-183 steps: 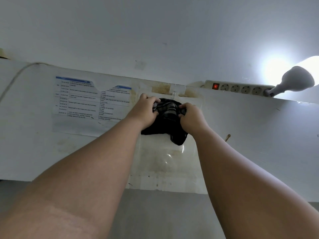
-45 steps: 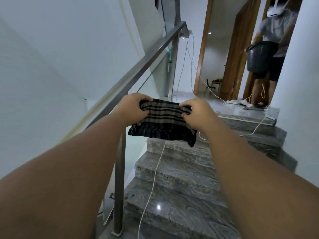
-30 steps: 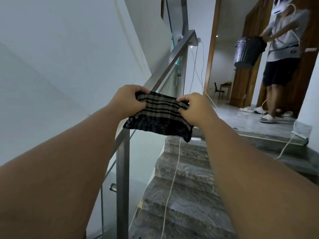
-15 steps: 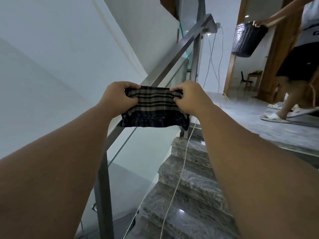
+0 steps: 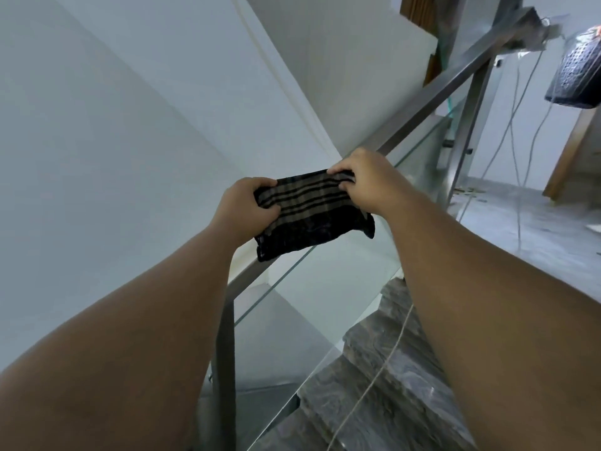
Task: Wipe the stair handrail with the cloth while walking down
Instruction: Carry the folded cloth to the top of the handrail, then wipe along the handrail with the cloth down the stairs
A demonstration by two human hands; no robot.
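A dark striped cloth (image 5: 312,216) is stretched between both hands over the steel handrail (image 5: 432,96). My left hand (image 5: 248,209) grips its left end and my right hand (image 5: 364,182) grips its right end. The cloth covers a stretch of the rail, which slopes from the lower left up to the upper right. Whether the cloth presses on the rail or hangs just above it, I cannot tell.
A glass panel (image 5: 325,304) hangs under the rail between steel posts (image 5: 224,369). Grey marble steps (image 5: 383,385) lie to the right with a white cable (image 5: 374,382) running along them. A dark basket (image 5: 579,73) is at the upper right; a white wall stands left.
My view has tilted and swung left. Both hands have carried the cloth over the handrail. The person with the basket has mostly left the frame.
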